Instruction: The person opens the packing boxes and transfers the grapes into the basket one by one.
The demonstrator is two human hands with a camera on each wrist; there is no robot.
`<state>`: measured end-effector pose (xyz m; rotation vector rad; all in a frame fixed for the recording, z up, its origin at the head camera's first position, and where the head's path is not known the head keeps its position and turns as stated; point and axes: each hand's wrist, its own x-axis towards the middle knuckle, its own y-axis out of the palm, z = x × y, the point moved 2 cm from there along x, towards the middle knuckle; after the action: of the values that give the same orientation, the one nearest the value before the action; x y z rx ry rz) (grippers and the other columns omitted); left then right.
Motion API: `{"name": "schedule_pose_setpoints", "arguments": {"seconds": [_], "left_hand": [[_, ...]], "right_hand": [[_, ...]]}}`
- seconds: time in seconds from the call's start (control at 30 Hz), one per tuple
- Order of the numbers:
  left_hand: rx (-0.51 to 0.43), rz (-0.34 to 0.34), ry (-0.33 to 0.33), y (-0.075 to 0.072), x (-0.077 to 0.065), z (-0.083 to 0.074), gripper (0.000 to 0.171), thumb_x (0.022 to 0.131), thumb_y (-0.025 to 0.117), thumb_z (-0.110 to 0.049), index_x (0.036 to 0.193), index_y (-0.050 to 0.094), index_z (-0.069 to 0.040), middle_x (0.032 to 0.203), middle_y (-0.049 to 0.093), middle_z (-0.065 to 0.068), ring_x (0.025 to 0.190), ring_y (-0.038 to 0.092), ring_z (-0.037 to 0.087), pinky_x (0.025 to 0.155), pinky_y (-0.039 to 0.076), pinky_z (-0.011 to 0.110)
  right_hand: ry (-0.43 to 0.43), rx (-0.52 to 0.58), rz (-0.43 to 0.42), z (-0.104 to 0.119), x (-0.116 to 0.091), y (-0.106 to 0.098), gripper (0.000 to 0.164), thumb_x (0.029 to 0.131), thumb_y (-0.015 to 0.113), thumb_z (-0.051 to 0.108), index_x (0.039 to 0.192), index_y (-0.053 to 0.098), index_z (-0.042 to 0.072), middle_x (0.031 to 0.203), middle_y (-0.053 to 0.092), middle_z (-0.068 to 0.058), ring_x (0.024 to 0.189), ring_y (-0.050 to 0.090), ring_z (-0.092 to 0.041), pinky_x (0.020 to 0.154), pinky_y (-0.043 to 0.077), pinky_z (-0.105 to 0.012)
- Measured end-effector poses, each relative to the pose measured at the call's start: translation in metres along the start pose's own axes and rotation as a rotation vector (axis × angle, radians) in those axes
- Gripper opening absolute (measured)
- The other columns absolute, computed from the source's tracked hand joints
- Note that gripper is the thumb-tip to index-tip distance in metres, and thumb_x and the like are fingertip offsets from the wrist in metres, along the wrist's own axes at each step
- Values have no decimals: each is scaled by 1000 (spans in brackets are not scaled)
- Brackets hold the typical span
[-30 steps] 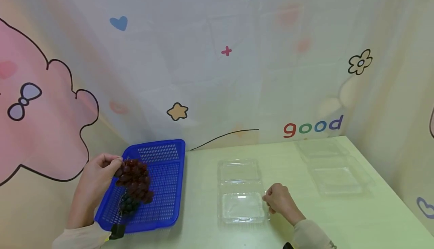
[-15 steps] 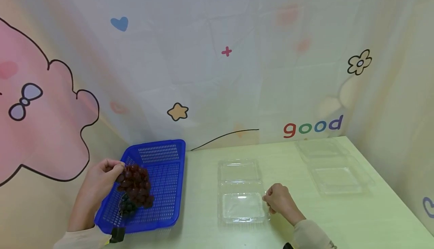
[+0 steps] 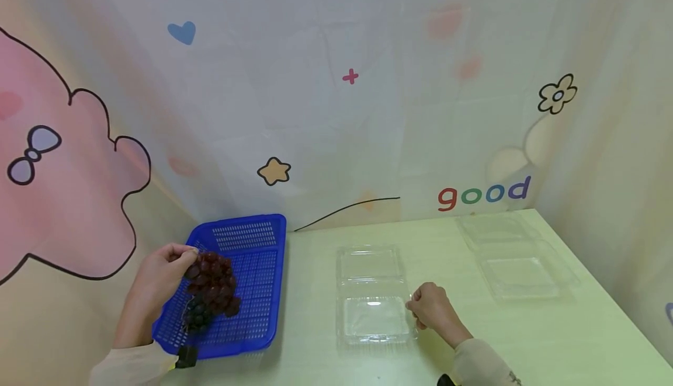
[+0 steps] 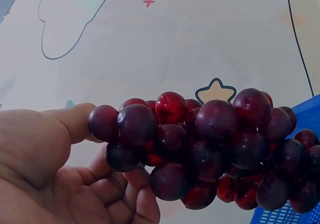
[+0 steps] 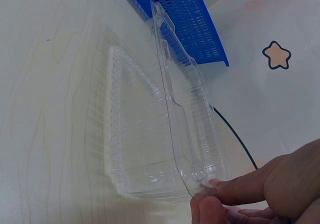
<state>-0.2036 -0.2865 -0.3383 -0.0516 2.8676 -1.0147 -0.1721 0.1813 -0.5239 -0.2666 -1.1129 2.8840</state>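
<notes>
Red grapes point(image 3: 212, 284) hang in a bunch from the fingertips of my left hand point(image 3: 163, 275), which pinches them at the top end over the blue plastic basket point(image 3: 280, 292). Below them in the basket lies a dark bunch of grapes point(image 3: 197, 316), partly covered in this view. The left wrist view shows the held grapes point(image 4: 215, 121) close up, glossy and dark red. My right hand point(image 3: 435, 310) pinches the right edge of a clear plastic clamshell box point(image 3: 374, 323). In the right wrist view, thumb and fingers grip that box's point(image 5: 172, 109) rim, its lid standing open.
Another clear clamshell box point(image 3: 520, 278) lies open at the back right of the pale table point(image 3: 310, 327). A printed curtain point(image 3: 336, 111) hangs right behind the table and the basket.
My left hand and the red grapes have shifted slightly right over the basket, with the bunch hanging a little lower than a second ago. My right hand stays at the box.
</notes>
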Motion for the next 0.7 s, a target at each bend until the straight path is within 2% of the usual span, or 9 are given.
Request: {"name": "schedule_pose_setpoints", "arguments": {"seconds": [0.2,0.5,0.7], "left_hand": [[6,-1,6,4,7,-1,52,109,47,-39,135,55,5,140,50,26,125,46,42,102,41,62],[-13,17,-10,6,22,-7,53,109,45,-40,138,52,4,150,43,27,135,39,47,107,36,70],[-17,15,-40,8,34,-9,56,109,45,-42,141,51,3,154,39,28,137,37,48,108,35,70]], "right_hand": [[-8,20,12,1,0,-1,46,92,67,-5,53,48,10,51,56,-6,41,60,-16,76,61,-43],[-7,9,19,2,1,-2,45,91,69,-4,53,49,10,50,57,-7,42,62,-18,72,60,-39],[16,5,20,3,1,-3,42,91,69,-4,54,52,7,52,58,-7,42,61,-17,75,60,-41]]}}
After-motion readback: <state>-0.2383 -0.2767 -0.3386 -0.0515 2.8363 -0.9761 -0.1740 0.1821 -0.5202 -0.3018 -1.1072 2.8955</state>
